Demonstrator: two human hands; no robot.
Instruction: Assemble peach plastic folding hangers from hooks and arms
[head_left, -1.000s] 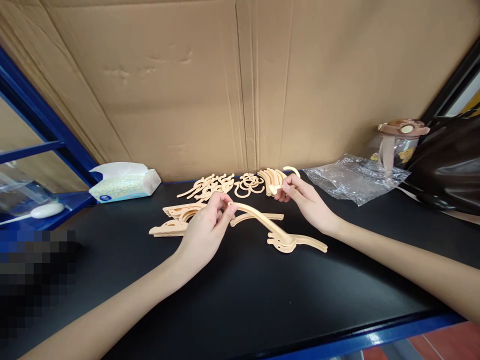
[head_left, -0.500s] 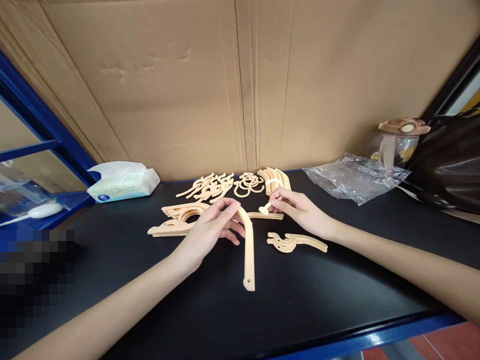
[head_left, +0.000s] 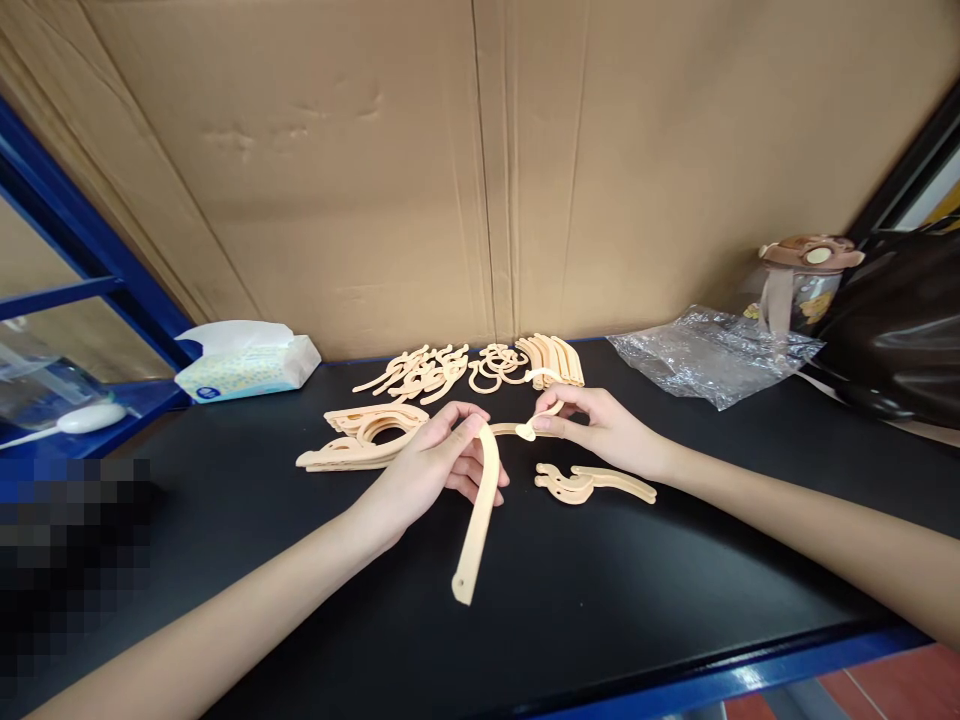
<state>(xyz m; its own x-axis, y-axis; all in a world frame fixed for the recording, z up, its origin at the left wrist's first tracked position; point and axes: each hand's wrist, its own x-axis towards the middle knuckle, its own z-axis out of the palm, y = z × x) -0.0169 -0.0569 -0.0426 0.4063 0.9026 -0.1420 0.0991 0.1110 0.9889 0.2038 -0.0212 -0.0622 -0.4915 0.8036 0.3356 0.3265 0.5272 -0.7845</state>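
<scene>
My left hand pinches one end of a long curved peach plastic piece; its free end with a small hole hangs toward me above the black tabletop. My right hand pinches a small curved peach piece with a rounded tip, held close to the top of the long piece. Just below my right wrist lies a flat pair of shaped peach pieces. To the left of my left hand sits a stack of larger arched pieces.
Along the back lie piles of small hooks, rings and a bundle of curved strips. A tissue pack sits back left, crumpled clear plastic and a lidded cup back right, a dark bag far right. Cardboard forms the back wall.
My left hand turned the long curved piece from lying across to hanging end-down toward me. My right hand drew back from the strip bundle with a small piece and brought it to the long piece.
</scene>
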